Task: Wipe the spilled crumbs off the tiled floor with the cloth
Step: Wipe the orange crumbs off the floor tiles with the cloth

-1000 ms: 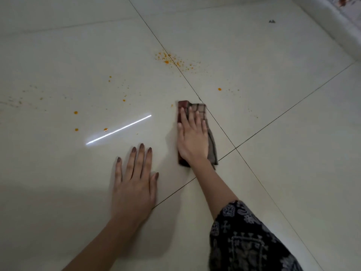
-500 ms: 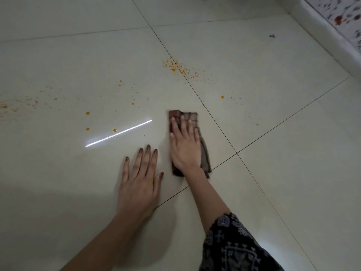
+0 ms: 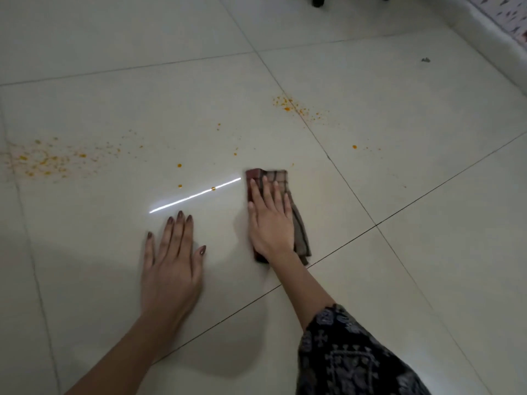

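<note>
**Flat right hand pressing the cloth onto the tiles**

The right hand [image 3: 271,220] is lying open on the cloth [image 3: 298,232], fingers straight and close together, palm pressing it onto the tiled floor [image 3: 413,280] without curling round the fabric. The cloth, a folded checked piece in brown and dark red, is showing past the fingertips and along the hand's right edge. Its near end is sitting just beside a grout line [image 3: 342,246]. The left hand [image 3: 171,263] is resting flat on the same tile just to the left, fingers straight and slightly spread, holding nothing.

Orange crumbs [image 3: 179,165] are lying scattered ahead of both hands. 1 dense patch [image 3: 42,161] is spreading at the far left, and another is sitting across a grout line farther off, ahead of the cloth. 3 single crumbs are lying between the left patch and the cloth, 1 of them on a bright light streak [image 3: 194,198] whose right end is reaching almost to the cloth's far left corner. 1 more crumb is lying off to the right on the neighbouring tile.

A dark patterned sleeve [image 3: 350,363] is covering the right arm near the elbow. A small grey speck [image 3: 425,60] is lying near the skirting [image 3: 484,44] at the upper right.
</note>
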